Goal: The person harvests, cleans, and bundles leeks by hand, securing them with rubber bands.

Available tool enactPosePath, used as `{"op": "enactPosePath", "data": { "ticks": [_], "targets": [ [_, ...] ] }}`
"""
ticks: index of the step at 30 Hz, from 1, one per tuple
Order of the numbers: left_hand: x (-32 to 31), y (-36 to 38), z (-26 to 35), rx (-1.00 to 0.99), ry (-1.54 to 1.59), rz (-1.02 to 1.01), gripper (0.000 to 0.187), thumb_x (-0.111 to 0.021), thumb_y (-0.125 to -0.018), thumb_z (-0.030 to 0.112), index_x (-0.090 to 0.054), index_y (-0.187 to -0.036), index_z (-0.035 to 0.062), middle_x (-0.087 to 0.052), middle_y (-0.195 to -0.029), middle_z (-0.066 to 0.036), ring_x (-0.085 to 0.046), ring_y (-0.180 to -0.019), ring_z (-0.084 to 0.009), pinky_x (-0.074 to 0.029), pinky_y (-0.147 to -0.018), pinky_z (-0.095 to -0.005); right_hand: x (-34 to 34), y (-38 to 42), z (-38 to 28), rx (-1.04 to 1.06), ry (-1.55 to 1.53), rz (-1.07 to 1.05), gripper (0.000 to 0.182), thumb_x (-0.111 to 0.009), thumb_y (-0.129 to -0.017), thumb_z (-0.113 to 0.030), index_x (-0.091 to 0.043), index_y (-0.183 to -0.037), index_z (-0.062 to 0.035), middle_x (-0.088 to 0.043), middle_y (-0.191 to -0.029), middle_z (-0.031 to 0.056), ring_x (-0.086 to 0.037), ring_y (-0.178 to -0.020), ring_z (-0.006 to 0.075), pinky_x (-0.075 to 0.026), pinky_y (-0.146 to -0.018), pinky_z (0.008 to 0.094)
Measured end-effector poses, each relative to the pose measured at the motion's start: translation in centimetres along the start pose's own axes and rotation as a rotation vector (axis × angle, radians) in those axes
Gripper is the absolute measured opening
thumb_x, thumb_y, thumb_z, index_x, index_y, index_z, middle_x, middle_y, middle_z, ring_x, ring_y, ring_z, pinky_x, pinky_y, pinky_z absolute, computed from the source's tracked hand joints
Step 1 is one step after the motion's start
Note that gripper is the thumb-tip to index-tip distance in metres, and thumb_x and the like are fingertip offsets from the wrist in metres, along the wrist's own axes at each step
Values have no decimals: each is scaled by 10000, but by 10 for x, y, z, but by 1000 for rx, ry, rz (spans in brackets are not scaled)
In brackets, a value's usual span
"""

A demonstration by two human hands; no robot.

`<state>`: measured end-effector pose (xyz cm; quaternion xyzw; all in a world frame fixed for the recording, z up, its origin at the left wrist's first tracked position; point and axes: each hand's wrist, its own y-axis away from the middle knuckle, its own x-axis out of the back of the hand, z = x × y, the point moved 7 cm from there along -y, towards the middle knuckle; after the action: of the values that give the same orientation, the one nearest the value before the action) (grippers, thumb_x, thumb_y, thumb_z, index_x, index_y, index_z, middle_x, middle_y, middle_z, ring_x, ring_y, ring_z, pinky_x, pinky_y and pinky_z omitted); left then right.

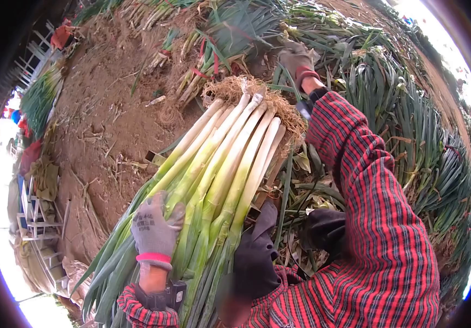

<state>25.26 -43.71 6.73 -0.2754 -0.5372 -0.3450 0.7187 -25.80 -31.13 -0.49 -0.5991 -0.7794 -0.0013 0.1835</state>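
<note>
The left hand [156, 227] wears a gray glove with a pink band at the wrist. It lies flat, with its fingers spread, on top of a big bunch of leeks [219, 169] and presses on the green part. The bunch lies across the person's lap, with the white ends and stringy roots [249, 90] pointing away and the green leaves pointing back toward the person. The right hand [295, 57] also wears a gray glove. It is stretched far out, past the roots, into the pile of green leaves [399, 109] on the ground. I cannot tell if this hand holds anything. Both arms are in red checked sleeves [377, 208]. Brown dirt [104, 109] lies to the left, with more tied bunches [208, 60] on it.
</note>
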Motion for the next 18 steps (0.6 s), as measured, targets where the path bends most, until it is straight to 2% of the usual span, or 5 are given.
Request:
{"op": "enactPosePath", "data": {
  "ticks": [2,4,10,14,18],
  "targets": [
    [2,1,3,19,-59,7,512,-651,-845,431,-616,-1122,1,-652,-989,-226,-622,-933,-397,-481,-820,-464,-12,19,-15,215,456,-268,317,-622,-863,-227,-667,-1149,-98,-712,-1029,80,-676,-944,187,-520,-880,319],
    [6,2,12,9,-159,46,504,-657,-834,415,-599,-1145,22,-631,-1024,-196,-602,-969,-375,-465,-844,-462,-35,45,-10,165,315,-646,377,-640,-845,-251,-652,-1200,-126,-699,-1070,83,-662,-990,225,-504,-915,327],
    [12,8,38,-47,-397,185,491,-685,-791,369,-561,-1167,80,-579,-1051,-114,-555,-1018,-311,-429,-878,-460,-77,114,-70,659,504,-920,351,-680,-822,-268,-678,-1157,-164,-674,-1133,78,-614,-1079,278,-463,-965,371],
    [17,10,46,-80,-429,229,512,-729,-754,319,-565,-1171,70,-557,-992,-97,-550,-980,-287,-442,-878,-445,-98,124,-64,641,614,-1113,315,-665,-826,-143,-679,-1138,-109,-653,-1185,72,-621,-1061,248,-483,-939,347],
    [20,13,53,-97,-451,244,551,-763,-721,281,-562,-1186,64,-541,-968,-87,-546,-957,-269,-446,-876,-437,-119,115,-45,628,507,-1162,286,-667,-779,-157,-715,-1060,-171,-708,-1013,49,-655,-933,246,-498,-847,362]
  ]
}}
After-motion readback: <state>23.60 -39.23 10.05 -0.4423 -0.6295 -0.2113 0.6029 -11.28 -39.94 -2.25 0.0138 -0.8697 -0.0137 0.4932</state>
